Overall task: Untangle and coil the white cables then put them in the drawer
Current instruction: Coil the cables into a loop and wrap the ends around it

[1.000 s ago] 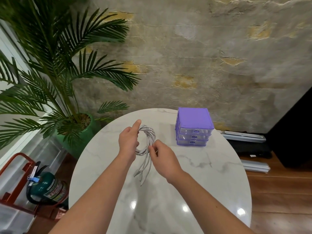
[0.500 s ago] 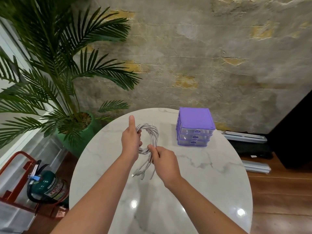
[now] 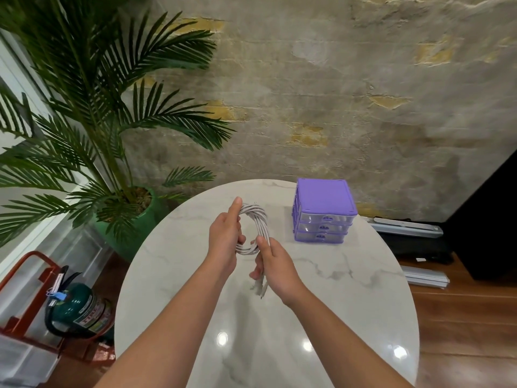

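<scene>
**A:** While the left hand (image 3: 223, 242) holds the coil upright with its forefinger pointing up along the loops, what is the right hand (image 3: 272, 266) doing?

**B:** It pinches the loose strands just under the coil, thumb on top, fingers curled round them. The white cables (image 3: 256, 229) are held between the two hands, above the surface (image 3: 321, 303), and the tails hang below the right hand with their plugs close to the marble.

**A:** What has changed in the last second?

**B:** The tails are shorter. A second ago they trailed well below the hands; now only a stub shows, so another turn has gone onto the coil. The loops also look tighter, though they blur together and I cannot count them.

**A:** So what does that mean for the job?

**B:** Coiling is nearly done, I judge. The short ends still want wrapping or tucking. The purple drawer unit (image 3: 323, 212) stands just to the right, all three drawers closed, so one must be pulled open before the coil goes in.
</scene>
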The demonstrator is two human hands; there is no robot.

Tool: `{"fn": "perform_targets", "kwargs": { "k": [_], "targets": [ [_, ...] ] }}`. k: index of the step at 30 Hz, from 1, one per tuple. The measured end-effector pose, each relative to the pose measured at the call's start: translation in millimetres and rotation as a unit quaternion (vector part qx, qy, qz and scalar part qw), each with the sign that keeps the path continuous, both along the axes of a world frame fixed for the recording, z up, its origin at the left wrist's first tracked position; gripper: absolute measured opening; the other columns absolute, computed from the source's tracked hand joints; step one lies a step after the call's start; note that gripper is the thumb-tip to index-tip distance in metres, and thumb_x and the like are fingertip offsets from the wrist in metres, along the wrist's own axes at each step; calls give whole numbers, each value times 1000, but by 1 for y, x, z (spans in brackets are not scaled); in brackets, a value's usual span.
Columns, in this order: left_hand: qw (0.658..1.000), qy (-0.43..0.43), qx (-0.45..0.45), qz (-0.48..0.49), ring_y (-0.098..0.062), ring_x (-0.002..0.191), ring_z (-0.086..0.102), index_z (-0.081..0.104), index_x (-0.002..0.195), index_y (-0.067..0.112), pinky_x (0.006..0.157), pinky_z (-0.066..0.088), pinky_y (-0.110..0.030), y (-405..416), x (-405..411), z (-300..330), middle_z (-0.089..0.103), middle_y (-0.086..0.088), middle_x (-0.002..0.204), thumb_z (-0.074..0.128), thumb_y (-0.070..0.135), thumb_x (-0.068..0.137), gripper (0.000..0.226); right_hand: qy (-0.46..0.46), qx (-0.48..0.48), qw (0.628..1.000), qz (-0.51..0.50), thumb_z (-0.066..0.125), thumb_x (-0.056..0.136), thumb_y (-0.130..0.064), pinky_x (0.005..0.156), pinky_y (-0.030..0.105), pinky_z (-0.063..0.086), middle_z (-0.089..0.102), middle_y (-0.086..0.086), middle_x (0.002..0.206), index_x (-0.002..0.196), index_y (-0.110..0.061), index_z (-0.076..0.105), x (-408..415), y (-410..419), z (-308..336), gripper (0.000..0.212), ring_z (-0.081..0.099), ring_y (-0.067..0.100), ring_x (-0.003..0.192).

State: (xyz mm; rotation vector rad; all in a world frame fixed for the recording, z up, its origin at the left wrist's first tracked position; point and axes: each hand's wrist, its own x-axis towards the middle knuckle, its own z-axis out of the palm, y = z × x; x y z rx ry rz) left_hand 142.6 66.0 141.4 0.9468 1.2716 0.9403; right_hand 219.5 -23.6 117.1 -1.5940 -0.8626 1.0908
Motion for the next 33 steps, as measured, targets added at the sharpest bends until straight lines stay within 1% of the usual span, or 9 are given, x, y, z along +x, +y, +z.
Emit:
{"fn": "perform_targets", "kwargs": {
  "k": [5, 11, 14, 16, 18, 22, 27, 30, 33],
  "targets": [
    [994, -49, -51, -85, -15, 52, 46, 58, 75, 13, 72, 50, -35, 3, -10, 2, 47, 2, 54, 58, 48, 91, 39, -92, -25, 995, -15, 39, 102, -40, 51, 28, 37, 41, 0, 70, 95, -2, 53, 15, 4, 2, 42, 39, 14, 60],
    [965, -34, -127, -228, -30, 63, 63, 58, 117, 5, 74, 55, -36, 8, -29, 14, 74, -20, 93, 40, 32, 95, 39, -136, -35, 990, -1, 51, 97, -44, 52, 13, 40, 59, -7, 64, 88, -8, 72, 43, 1, 11, 43, 51, 5, 62],
    [944, 10, -135, -301, -27, 69, 69, 55, 127, 17, 78, 57, -36, 6, -27, 18, 72, -15, 110, 43, 48, 96, 45, -149, -40, 987, -34, 44, 91, -65, 65, 34, 45, 67, 11, 72, 67, -5, 64, 46, 5, 9, 68, 54, 16, 65],
    [941, 92, -95, -313, -23, 85, 72, 48, 129, 31, 80, 58, -38, 5, -25, 18, 66, -4, 120, 51, 58, 92, 46, -240, -58, 968, -37, 33, 95, -64, 65, 36, 45, 68, 8, 70, 58, -9, 55, 48, 8, 8, 70, 56, 22, 64],
    [916, 178, -5, -360, -10, 102, 64, 50, 129, 37, 81, 54, -31, 5, -26, 19, 56, 9, 126, 61, 59, 86, 49, -343, -76, 936, -16, 26, 99, -58, 69, 38, 51, 71, 7, 74, 64, -9, 63, 51, 8, 10, 71, 62, 26, 71],
    [822, 274, 122, -484, 1, 90, 61, 65, 116, 29, 75, 44, -13, 5, -22, 19, 65, 14, 108, 80, 32, 79, 40, -384, -62, 921, 12, 32, 101, -50, 64, 37, 46, 65, 12, 69, 53, -13, 48, 51, 12, 15, 63, 60, 30, 70],
    [749, 381, 159, -519, -11, 65, 48, 60, 82, 22, 60, 35, -26, 0, -16, 17, 53, 7, 71, 69, 41, 86, 22, -366, -35, 928, 67, 47, 96, -53, 55, 36, 31, 34, 7, 52, 48, -11, 30, 58, 14, 25, 65, 36, 23, 52],
    [782, 339, 151, -501, -8, 71, 56, 62, 89, 16, 65, 41, -23, -2, -18, 17, 63, 6, 78, 63, 39, 92, 23, -307, 13, 949, 68, 56, 90, -55, 53, 34, 25, 27, 5, 53, 52, -14, 31, 65, 13, 27, 62, 27, 18, 52],
    [828, 256, 107, -488, -8, 69, 61, 57, 92, 13, 71, 44, -23, -3, -20, 12, 67, 1, 75, 62, 33, 94, 21, -303, 66, 949, 52, 57, 88, -57, 59, 29, 36, 48, -5, 59, 74, -19, 58, 71, 12, 27, 40, 42, 10, 64]
  ]
}}
